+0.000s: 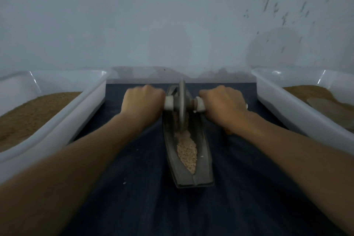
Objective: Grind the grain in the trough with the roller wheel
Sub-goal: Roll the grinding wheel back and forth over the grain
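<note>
Head view, roller wheel point(181, 115) between gripping hands point(143, 101) point(223, 102)

Both hands point(183, 104) grip the roller wheel point(182, 105) over grain point(186, 151) in the trough point(203, 159)

Place: a small hand-grinding workroom, plain and dim, closer to a workshop than a kitchen.
Wall: a pale painted wall point(172, 15) fills the upper half of the frame, with dark specks and a grey smudge at upper right.
Bench: a bench point(134, 207) covered in dark blue cloth, lower centre.
Tubs: a white plastic left tub point(84, 107) and right tub point(287, 113) at the frame edges, each holding brown meal point(34, 113).
Tool: a metal trough point(205, 161) with grain point(186, 151) and a roller wheel point(182, 105), centre.
</note>
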